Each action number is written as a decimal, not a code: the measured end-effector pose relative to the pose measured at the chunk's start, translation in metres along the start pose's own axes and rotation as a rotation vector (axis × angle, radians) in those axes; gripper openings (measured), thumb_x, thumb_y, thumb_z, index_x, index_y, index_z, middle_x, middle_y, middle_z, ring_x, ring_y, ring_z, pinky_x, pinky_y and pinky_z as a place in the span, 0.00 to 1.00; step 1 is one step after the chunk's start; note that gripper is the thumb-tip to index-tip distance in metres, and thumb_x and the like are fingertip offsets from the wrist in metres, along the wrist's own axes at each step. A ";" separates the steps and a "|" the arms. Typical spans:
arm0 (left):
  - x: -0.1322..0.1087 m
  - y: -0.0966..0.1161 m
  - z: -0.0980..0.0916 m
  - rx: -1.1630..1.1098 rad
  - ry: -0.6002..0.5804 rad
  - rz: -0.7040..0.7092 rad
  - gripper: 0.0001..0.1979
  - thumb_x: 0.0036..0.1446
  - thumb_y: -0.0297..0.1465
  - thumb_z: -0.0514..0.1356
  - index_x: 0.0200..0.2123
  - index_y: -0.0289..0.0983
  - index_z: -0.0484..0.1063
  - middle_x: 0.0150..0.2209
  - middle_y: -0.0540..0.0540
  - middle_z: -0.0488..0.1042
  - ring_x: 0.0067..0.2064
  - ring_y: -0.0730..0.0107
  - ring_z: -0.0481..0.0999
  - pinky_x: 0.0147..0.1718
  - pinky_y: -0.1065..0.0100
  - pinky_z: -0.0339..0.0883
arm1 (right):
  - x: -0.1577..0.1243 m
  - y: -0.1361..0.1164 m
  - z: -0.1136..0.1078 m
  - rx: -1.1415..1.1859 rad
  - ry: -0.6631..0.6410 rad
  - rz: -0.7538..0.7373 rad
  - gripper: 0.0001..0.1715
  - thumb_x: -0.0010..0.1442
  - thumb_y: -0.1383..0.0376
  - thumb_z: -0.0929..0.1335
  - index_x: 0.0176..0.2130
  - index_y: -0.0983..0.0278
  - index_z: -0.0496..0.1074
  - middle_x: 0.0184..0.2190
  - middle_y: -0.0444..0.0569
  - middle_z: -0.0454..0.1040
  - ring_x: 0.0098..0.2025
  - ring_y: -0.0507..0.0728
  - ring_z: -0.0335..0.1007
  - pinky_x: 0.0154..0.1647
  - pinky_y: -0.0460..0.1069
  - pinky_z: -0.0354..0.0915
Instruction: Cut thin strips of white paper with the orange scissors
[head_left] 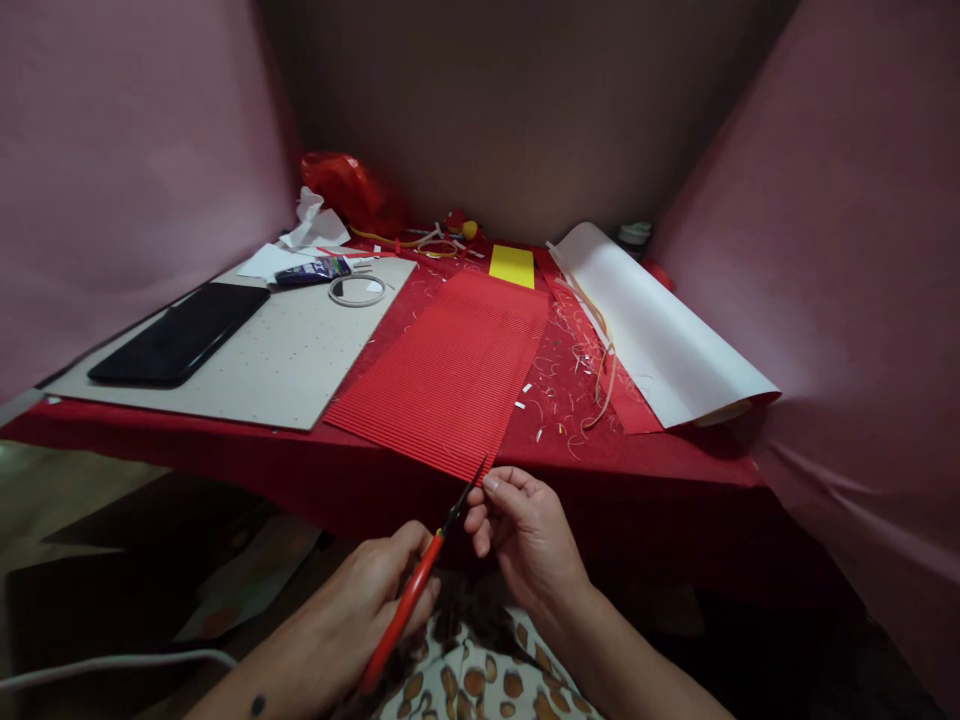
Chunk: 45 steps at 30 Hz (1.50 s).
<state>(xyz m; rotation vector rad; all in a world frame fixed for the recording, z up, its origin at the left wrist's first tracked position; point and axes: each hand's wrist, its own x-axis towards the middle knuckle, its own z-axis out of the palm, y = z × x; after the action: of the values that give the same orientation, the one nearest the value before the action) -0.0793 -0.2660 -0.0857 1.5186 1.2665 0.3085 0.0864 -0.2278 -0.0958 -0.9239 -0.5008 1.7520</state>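
A sheet of red corrugated paper [457, 370] lies on the red-covered table, its near corner reaching past the front edge. My left hand [394, 580] grips a pair of scissors [409, 600] with red-orange handles. Their dark blades point up and to the right, at the sheet's near right corner. That corner is pinched between the thumb and fingers of my right hand [529, 525], close beside the blade tips. Whether the blades are cutting into the paper, I cannot tell.
On the left, a grey board [292, 350] bears a black phone [180, 335], a glue tube [311, 270] and a round ring [356, 290]. A yellow piece [512, 265] sits behind the red sheet. At right lies curled white paper [637, 320]. Thin scraps litter the red cloth [555, 440].
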 end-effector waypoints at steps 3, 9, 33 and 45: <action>0.002 -0.002 0.000 0.016 -0.009 0.008 0.09 0.55 0.39 0.50 0.29 0.40 0.58 0.25 0.53 0.65 0.26 0.74 0.62 0.25 0.71 0.56 | 0.000 0.000 0.000 -0.003 -0.001 -0.002 0.10 0.47 0.66 0.73 0.25 0.68 0.69 0.21 0.46 0.73 0.17 0.49 0.68 0.12 0.40 0.62; 0.003 -0.007 0.001 0.053 -0.015 0.038 0.08 0.56 0.37 0.50 0.29 0.40 0.57 0.26 0.53 0.65 0.26 0.74 0.62 0.25 0.71 0.55 | 0.000 0.001 0.001 0.000 0.002 -0.002 0.10 0.48 0.66 0.73 0.26 0.68 0.69 0.21 0.46 0.73 0.18 0.49 0.69 0.14 0.41 0.65; -0.007 0.020 -0.007 -0.139 -0.048 -0.087 0.11 0.51 0.41 0.54 0.30 0.40 0.62 0.23 0.52 0.71 0.23 0.71 0.70 0.22 0.71 0.59 | -0.003 0.004 0.002 0.012 -0.007 -0.004 0.10 0.48 0.66 0.72 0.26 0.68 0.68 0.21 0.46 0.73 0.18 0.50 0.70 0.14 0.42 0.66; -0.006 -0.001 0.006 -0.205 -0.102 -0.147 0.17 0.54 0.48 0.53 0.32 0.41 0.57 0.14 0.59 0.62 0.13 0.76 0.63 0.13 0.75 0.55 | -0.004 0.005 0.001 -0.193 0.003 -0.060 0.13 0.51 0.60 0.71 0.29 0.66 0.66 0.21 0.43 0.72 0.16 0.49 0.67 0.12 0.41 0.62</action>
<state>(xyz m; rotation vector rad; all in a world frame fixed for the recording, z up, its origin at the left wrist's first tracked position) -0.0780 -0.2742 -0.0859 1.2452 1.2193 0.2531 0.0832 -0.2333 -0.0970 -1.0349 -0.6983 1.6689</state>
